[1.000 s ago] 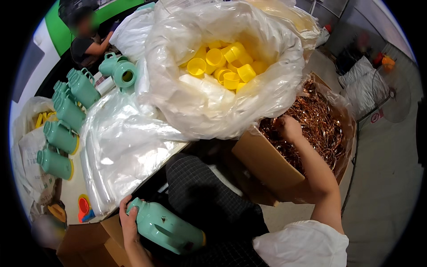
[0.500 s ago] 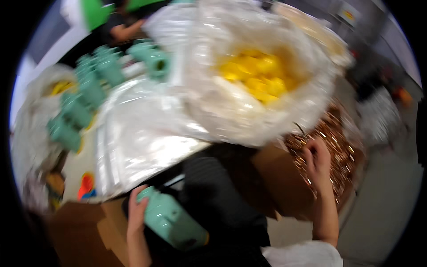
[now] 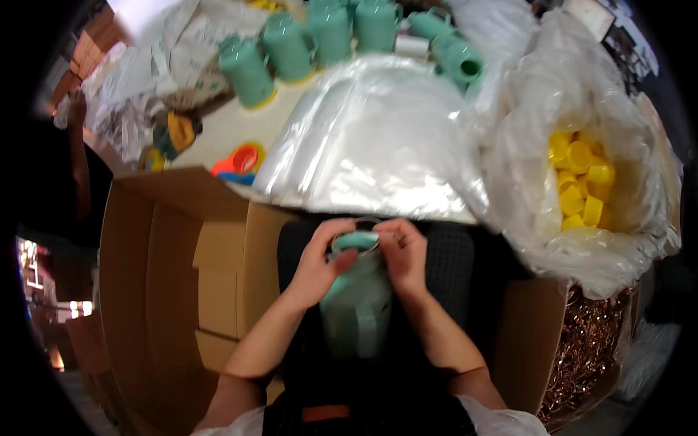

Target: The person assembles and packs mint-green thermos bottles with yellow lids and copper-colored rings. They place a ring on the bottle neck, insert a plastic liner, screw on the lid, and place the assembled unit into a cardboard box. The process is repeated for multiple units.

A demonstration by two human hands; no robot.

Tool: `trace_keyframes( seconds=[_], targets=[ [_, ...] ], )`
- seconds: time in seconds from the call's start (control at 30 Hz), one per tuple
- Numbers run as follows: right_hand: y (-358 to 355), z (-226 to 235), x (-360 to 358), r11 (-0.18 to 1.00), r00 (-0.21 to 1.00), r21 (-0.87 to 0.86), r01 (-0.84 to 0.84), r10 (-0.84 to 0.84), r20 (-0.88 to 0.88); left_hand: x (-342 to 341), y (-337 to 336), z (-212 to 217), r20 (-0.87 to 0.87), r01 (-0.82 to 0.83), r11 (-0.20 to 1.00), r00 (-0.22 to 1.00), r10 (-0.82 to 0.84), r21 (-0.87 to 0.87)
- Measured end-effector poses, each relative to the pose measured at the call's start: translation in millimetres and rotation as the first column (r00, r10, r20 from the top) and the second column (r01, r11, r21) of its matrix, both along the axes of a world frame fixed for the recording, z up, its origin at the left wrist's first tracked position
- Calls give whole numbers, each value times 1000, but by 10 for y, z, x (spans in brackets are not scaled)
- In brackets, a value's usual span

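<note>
Both hands have come together since a second ago: the right hand [image 3: 406, 256] left the box of copper rings [image 3: 592, 341] and, with the left hand [image 3: 314, 267], now grips the mouth of the mint-green jug [image 3: 358, 305], upright in the lap, just below the clear plastic sheeting [image 3: 378, 138].

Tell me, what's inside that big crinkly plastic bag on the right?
The clear plastic bag holds a heap of yellow caps. Only the top ones show; the bag's folded sides hide how deep the heap goes and anything under it.
</note>
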State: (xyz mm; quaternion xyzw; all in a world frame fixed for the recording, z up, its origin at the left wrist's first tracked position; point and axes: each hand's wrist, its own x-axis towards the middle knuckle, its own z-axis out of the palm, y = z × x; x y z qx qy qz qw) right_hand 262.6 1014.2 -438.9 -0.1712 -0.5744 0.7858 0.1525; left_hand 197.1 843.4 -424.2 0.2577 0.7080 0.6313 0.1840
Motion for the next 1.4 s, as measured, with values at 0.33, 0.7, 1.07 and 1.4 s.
trace_keyframes(
  seconds=[0.33, 0.7, 1.07, 1.4],
  targets=[
    [-120, -37, 331, 996, 994, 85, 1, 8, -111, 261, -42, 61, 164, -111, 988, 978, 128, -106],
    [202, -217, 240, 910, 971, -343, -235, 231, -54, 117, -2, -100, 316, 1, 999, 949, 10, -34],
    [182, -360, 243, 877, 965, -405, -261, 234, -114, 157, 37, -88, 416, 8, 1000, 909, -12, 12],
    [164, -343, 330, 896, 973, -379, -231, 213, -90, 155, 78, 73, 346, 58, 993, 938, -18, -106]
  ],
)
